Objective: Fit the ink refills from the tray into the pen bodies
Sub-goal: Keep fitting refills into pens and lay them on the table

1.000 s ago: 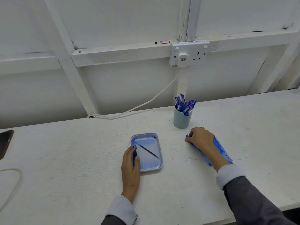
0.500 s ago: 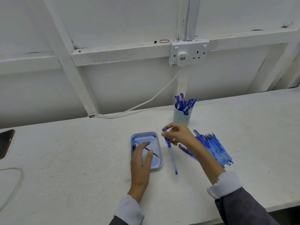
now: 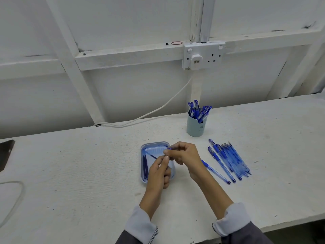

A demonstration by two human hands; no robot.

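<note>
Refill (image 3: 152, 155) in left hand (image 3: 159, 172) over tray (image 3: 154, 143); right hand (image 3: 186, 156) grips pen body (image 3: 169, 148).

The white-painted worktop (image 3: 88, 164) looks matt and rough, pitted and scuffed. The shallow rectangular pale blue tray (image 3: 154, 144) is translucent plastic. The translucent blue plastic pen bodies (image 3: 232, 159) are smooth and slightly glossy. The light blue cylindrical cup (image 3: 195, 128) is matt. The white double wall socket (image 3: 204, 53) is smooth, shiny plastic. The grey, pale-cuffed sleeve (image 3: 235, 221) is cloth.
</note>
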